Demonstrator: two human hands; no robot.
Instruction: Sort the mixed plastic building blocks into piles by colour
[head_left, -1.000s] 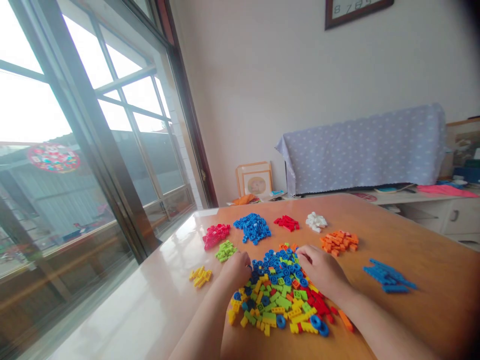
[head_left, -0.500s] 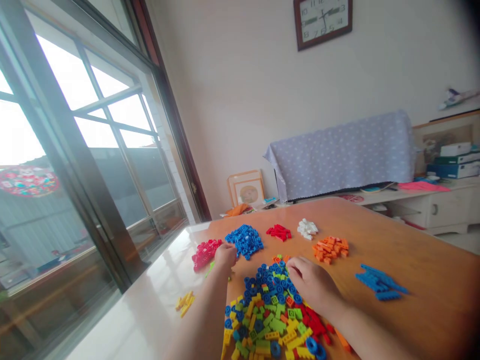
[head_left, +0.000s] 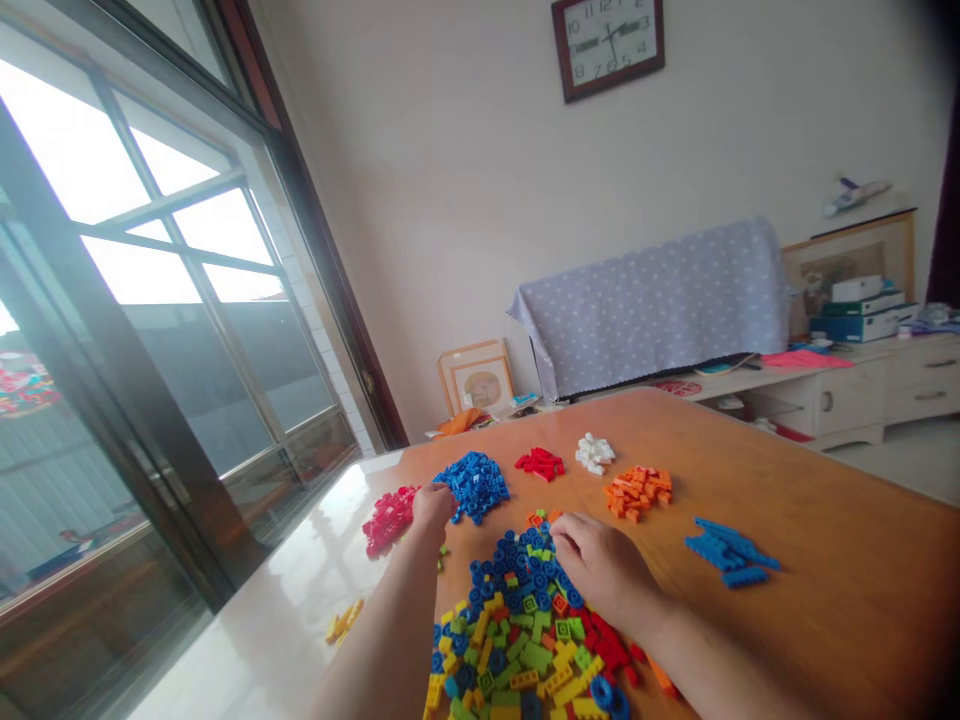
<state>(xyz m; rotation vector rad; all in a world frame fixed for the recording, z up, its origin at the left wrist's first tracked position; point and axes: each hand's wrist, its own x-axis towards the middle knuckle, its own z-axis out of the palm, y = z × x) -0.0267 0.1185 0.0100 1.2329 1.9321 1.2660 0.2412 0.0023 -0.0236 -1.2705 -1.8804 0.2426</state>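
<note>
My left hand [head_left: 433, 506] is closed over the table, between a pile of pinkish-red bricks [head_left: 388, 522] and a heap of small blue bricks [head_left: 474, 482]. Its fingertips face away, so what they hold, if anything, is hidden. A few green pieces [head_left: 442, 556] show beside that wrist. My right hand [head_left: 600, 562] curls at the far right edge of a big mixed pile of toy bricks [head_left: 534, 655], near a few orange pieces [head_left: 535, 519]. Those fingers are bent together, and whatever is in them cannot be made out. Blue round pieces [head_left: 516, 572] lie along the pile's far part.
Sorted on the wooden table [head_left: 840, 560] are red bricks [head_left: 540, 463], white bricks [head_left: 595, 453], orange bricks [head_left: 638, 492], long blue bricks [head_left: 729, 552] and yellow bricks [head_left: 344, 621]. A cloth-covered object [head_left: 652, 310] stands beyond, with a glass window [head_left: 225, 290] at left.
The view has swung a little to the right, so everything sits further left. My left hand has moved slightly forward beside the blue heap. My right hand stays at the mixed pile.
</note>
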